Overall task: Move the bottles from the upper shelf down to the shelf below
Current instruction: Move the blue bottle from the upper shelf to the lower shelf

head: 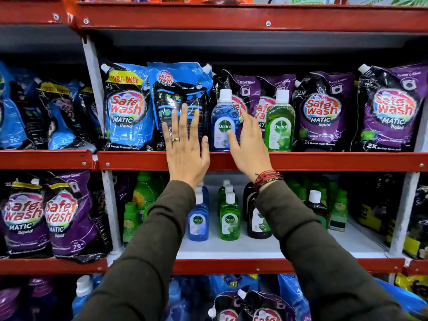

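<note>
Two Dettol bottles stand at the front of the upper shelf [324, 161]: a blue one [222, 117] and a green one [280, 121], both with white caps. My left hand [185, 147] is raised flat with fingers spread, just left of the blue bottle, holding nothing. My right hand [249, 144] reaches between the two bottles, fingers apart, its thumb on or very near the blue bottle's label. On the lower shelf [231, 250] stand more bottles: blue [198, 218], green [229, 216] and a dark one [257, 218].
Blue Safewash pouches [129, 107] and purple Safewash pouches [322, 112] fill the upper shelf behind the bottles. Green bottles [338, 209] and a black bottle [316, 205] crowd the lower shelf's right side. White uprights [92, 72] divide the bays.
</note>
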Demonstrator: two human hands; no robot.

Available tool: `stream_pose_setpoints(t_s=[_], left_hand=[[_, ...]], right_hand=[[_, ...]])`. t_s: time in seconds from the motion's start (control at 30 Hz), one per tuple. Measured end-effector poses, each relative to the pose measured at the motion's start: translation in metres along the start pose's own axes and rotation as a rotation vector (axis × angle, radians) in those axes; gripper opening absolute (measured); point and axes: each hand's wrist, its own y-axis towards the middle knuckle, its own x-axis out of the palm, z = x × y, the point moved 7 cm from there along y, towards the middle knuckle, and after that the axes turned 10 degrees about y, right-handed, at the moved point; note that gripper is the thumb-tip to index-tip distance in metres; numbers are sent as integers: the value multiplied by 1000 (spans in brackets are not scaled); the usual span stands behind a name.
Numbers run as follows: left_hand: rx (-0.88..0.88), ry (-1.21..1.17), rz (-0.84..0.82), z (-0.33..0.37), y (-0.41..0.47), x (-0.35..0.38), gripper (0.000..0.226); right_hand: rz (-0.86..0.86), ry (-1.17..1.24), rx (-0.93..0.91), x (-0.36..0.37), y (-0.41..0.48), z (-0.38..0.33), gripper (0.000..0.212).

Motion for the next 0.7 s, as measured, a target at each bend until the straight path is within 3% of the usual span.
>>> stream_pose_setpoints(t_s=[0.2, 0.33, 0.7], left_hand=[[-22, 32, -82, -22, -8, 24, 67], [-17, 37, -70, -23, -9, 26, 67], [-19, 28, -89, -23, -9, 28, 67]], right_hand=[[-166, 184, 373, 16, 24, 26, 61], [-193, 170, 402, 20, 28, 32, 56], [-15, 320, 318, -1, 29, 17, 48]])
